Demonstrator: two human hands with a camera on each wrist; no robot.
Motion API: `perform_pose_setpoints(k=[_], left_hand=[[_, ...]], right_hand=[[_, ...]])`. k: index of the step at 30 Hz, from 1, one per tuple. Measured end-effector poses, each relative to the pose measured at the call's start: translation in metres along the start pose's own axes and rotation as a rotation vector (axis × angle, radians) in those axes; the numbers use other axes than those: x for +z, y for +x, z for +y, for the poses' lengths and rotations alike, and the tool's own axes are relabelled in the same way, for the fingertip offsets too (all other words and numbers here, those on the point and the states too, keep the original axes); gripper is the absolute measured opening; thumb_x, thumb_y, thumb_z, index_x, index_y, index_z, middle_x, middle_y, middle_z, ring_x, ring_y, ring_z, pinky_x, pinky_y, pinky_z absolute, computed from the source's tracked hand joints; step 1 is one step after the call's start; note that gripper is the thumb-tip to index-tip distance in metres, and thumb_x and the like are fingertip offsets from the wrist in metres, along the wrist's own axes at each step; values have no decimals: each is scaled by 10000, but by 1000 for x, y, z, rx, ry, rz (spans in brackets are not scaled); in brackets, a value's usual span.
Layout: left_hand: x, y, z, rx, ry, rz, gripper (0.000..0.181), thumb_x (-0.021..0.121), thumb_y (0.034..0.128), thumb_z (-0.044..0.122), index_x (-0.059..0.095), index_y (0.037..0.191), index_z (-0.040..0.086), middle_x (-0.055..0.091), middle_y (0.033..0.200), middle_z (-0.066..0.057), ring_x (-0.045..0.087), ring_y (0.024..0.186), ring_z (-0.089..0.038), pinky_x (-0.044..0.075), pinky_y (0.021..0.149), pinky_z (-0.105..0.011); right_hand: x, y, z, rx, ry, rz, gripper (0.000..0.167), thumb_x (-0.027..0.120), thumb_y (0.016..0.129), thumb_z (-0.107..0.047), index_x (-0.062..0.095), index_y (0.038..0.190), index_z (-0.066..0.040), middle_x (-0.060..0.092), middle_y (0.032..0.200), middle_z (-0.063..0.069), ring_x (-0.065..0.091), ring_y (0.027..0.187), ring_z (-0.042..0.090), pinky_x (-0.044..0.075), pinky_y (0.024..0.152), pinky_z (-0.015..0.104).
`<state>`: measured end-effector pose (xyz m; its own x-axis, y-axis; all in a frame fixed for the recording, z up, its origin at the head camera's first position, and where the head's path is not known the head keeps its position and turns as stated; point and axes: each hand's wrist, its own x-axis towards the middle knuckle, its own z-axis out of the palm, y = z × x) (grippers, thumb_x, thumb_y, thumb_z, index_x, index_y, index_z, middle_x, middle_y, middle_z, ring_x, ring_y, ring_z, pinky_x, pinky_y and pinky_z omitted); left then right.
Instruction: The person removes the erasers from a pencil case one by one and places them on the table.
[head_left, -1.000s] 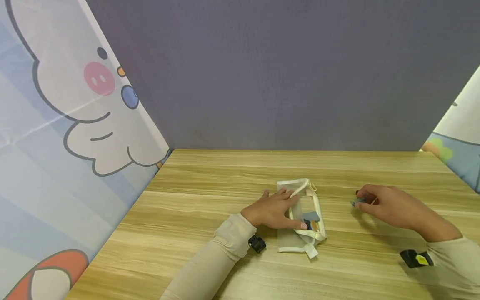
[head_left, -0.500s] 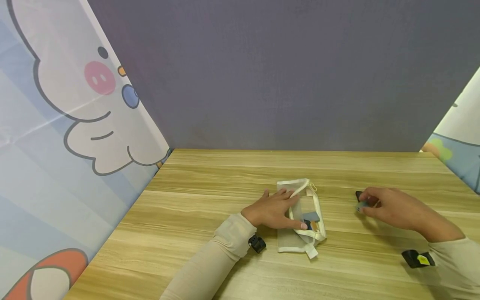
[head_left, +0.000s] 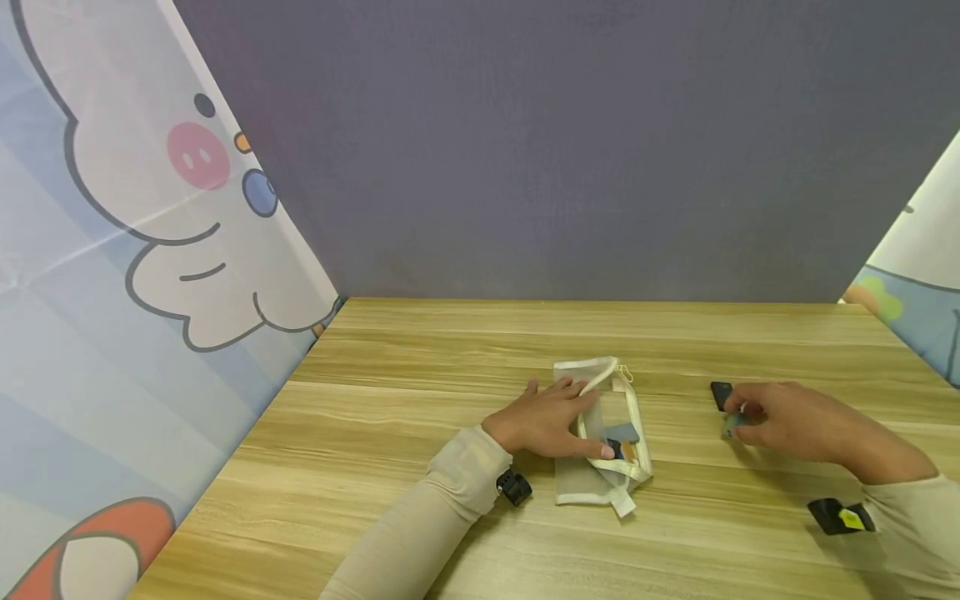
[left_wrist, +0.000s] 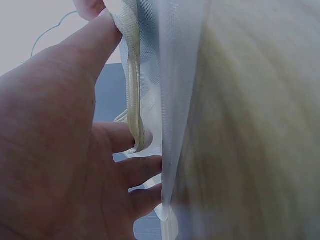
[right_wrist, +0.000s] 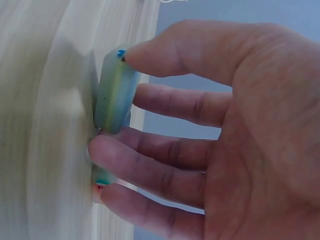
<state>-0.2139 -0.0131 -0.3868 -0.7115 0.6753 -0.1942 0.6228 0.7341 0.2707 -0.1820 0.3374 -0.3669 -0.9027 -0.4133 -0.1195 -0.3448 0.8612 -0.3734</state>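
Note:
A white mesh zip pouch (head_left: 568, 482) lies on the wooden table with its mouth spread apart. My left hand (head_left: 542, 419) rests across it, fingers spread and thumb at the opening; in the left wrist view the fingers touch the zip edge (left_wrist: 134, 100). Inside the pouch show a grey-blue flat piece (head_left: 622, 432) and an orange piece (head_left: 628, 452). To the right, my right hand (head_left: 798, 421) pinches a small pale green block (right_wrist: 114, 95) between thumb and fingers, at the table surface. Beside its fingertips lies a flat black rectangular piece (head_left: 722, 395).
Under the right fingers, a small red-and-green item (right_wrist: 98, 191) is partly hidden. A grey panel (head_left: 570, 167) stands behind the table (head_left: 420, 358). Cartoon-printed cloth (head_left: 90, 350) hangs at the left, with more at the right.
My right hand has shifted slightly right and toward me with the pale green block, leaving the black piece more exposed. My left hand and the pouch have stayed put.

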Motion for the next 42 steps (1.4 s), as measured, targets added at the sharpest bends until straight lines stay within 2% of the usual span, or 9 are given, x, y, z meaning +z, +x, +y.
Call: perform_pose_setpoints(k=[12,25,32,42], left_hand=[[0,-1,0,3,-3,-1,947,479,889,782,119,1624,305,117,1670,29,48,1529,-182,38,1186,-597],[0,1,-1,3,5,-3,960,473,886,789,104,1625,299,113,1671,24,53,1529,-188,43,1185,-599],[1,0,-1,8,0,-9,964,471,887,789,92,1626,301,109,1672,17,47,1530,-196,31,1182,-605],[0,-1,0,14,-3,-8,1011,522,857,793,99,1626,291,93,1671,9,32,1530,-220,25,1180,-607]], right_hand=[[-3,-2,2,8,25,-33,292,738,901,-229,657,1120,-52,662,958,-22,620,836,141,498,641,327],[-3,-2,5,6,19,-27,302,724,918,-216,655,1147,-32,679,1005,22,655,904,247,528,686,397],[-3,-3,2,-5,2,11,290,721,916,-218,660,1133,-37,691,999,24,666,917,274,536,703,423],[-4,-4,0,-4,18,-1,286,709,923,-188,651,1148,-21,692,1021,41,666,936,299,538,711,435]])
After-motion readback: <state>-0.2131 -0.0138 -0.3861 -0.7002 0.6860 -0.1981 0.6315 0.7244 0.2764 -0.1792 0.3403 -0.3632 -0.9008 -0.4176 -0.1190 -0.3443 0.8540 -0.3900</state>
